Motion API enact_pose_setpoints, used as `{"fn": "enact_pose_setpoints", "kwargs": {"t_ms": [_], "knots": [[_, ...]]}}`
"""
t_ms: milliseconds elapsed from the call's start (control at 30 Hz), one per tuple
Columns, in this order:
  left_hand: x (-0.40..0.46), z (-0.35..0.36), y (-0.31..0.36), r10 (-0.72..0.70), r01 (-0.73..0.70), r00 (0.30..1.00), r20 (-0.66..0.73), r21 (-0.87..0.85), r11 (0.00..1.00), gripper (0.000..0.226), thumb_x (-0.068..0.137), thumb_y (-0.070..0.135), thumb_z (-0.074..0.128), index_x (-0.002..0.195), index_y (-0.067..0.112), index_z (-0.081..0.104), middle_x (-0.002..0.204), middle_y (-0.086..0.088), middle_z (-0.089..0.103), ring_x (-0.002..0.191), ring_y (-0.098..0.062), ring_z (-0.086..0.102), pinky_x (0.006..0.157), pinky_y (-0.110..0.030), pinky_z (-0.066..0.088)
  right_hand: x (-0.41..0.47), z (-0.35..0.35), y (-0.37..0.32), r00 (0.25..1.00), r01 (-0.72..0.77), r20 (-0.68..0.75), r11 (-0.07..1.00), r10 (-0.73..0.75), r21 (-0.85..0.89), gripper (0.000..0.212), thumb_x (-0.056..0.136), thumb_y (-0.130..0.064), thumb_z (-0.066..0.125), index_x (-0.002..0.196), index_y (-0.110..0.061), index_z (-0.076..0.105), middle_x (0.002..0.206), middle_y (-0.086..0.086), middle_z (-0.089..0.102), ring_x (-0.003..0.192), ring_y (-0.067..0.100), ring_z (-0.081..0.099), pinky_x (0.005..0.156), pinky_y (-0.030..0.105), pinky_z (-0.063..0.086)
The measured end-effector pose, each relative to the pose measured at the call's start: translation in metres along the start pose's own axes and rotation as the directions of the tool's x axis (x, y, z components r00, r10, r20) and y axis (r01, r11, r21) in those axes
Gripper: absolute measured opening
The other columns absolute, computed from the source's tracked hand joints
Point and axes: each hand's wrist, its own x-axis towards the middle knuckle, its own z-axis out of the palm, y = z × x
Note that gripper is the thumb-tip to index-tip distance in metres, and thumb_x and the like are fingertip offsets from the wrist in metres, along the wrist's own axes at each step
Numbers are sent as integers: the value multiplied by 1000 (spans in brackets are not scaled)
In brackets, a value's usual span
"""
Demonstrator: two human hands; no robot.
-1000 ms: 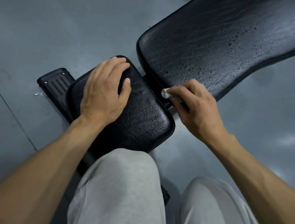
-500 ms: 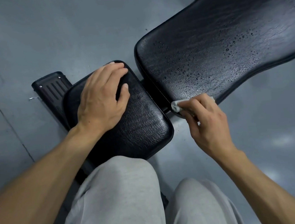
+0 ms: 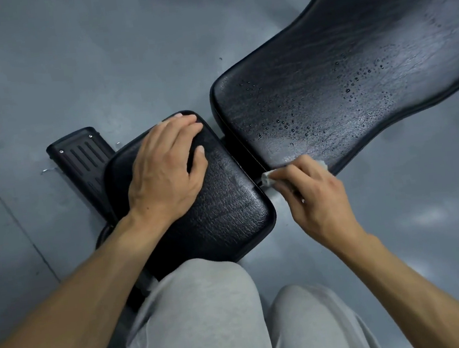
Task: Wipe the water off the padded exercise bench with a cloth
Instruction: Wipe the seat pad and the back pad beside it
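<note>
A grey floor [image 3: 95, 60] spreads all round the bench, and a black ribbed foot plate [image 3: 83, 156] of the frame sticks out at the left, just beside the seat pad [image 3: 226, 203]. The person's legs in grey trousers [image 3: 199, 320] fill the near middle, one knee just under the near edge of the seat pad.

The long back pad [image 3: 341, 84] lies with its long axis running from the centre away to the far right, its rounded narrow end pointing near and left toward the seat pad across a narrow gap. Water drops [image 3: 282, 123] bead over its near-left part and further along toward the right.

The left hand [image 3: 165, 172] rests palm down on the far part of the seat pad, its fingers loosely spread and lying over the far edge.

The right hand [image 3: 310, 193] pinches a small white cloth [image 3: 267, 179] between curled fingers and thumb. The cloth sits at the near edge of the back pad, at the corner next to the gap; a little of it also shows beyond the knuckles, against the pad's rim.
</note>
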Motion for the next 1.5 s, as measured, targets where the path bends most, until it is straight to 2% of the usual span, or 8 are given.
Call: {"fn": "enact_pose_setpoints", "kwargs": {"t_ms": [233,433,600,767,967,1200,1333,1500], "knots": [[-1,-2,-2,-1,1,1000,4,-34,999,36,100,21,54,134,10,62,143,-4,59,138,-23,49,120,-38,33,67,16,-17,1000,27,1,1000,-27,10,17,103,-27,60,106,-15,71,96,4,58,80,23,59,71,37,48],[-1,-1,-3,3,-2,1000,3,-53,999,37,100,22,52,132,9,63,143,-4,59,138,-23,48,120,-39,32,24,-7,-13,990,98,102,995,-95,-31,13,103,-20,62,109,-15,72,95,3,57,80,22,54,76,30,43],[-2,-2,-5,11,-11,1000,4,-59,998,39,100,22,51,134,7,62,143,-5,59,138,-23,48,119,-41,34,73,5,-25,981,130,148,990,-122,-50,23,104,-28,54,104,-11,70,94,7,56,74,28,55,71,42,46],[-3,-1,-9,21,-21,1000,-1,-74,997,39,99,20,52,135,8,62,146,-4,57,141,-22,47,122,-41,31,96,4,-33,975,88,206,996,-80,-31,22,102,-30,56,110,-16,70,99,6,57,82,30,59,77,41,48],[-3,2,-9,3,-4,1000,-15,-77,997,39,98,20,53,134,7,64,145,-6,59,140,-24,49,120,-44,33,59,-5,-27,976,103,194,994,-94,-37,17,104,-23,57,113,-15,69,99,1,52,80,26,52,73,39,47],[-4,1,-13,15,-17,1000,-20,-88,996,40,98,19,54,134,6,64,146,-6,58,141,-24,49,120,-45,33,137,16,-40,982,88,171,995,-80,-41,18,100,-23,60,112,-15,69,100,8,57,83,32,58,77,48,50],[-3,2,-14,18,-20,1000,-22,-101,995,40,98,19,54,134,7,64,145,-5,59,140,-24,50,121,-43,32,100,-1,-35,974,79,215,996,-68,-42,23,105,-30,53,114,-14,67,99,3,54,83,25,55,74,45,50],[-3,5,-16,19,-25,999,-49,-124,992,37,99,19,55,132,6,66,143,-7,61,138,-25,52,120,-45,34,60,-28,-19,911,204,373,978,-175,-40,24,106,-28,52,119,-16,68,98,0,52,80,22,51,73,36,49]]}}
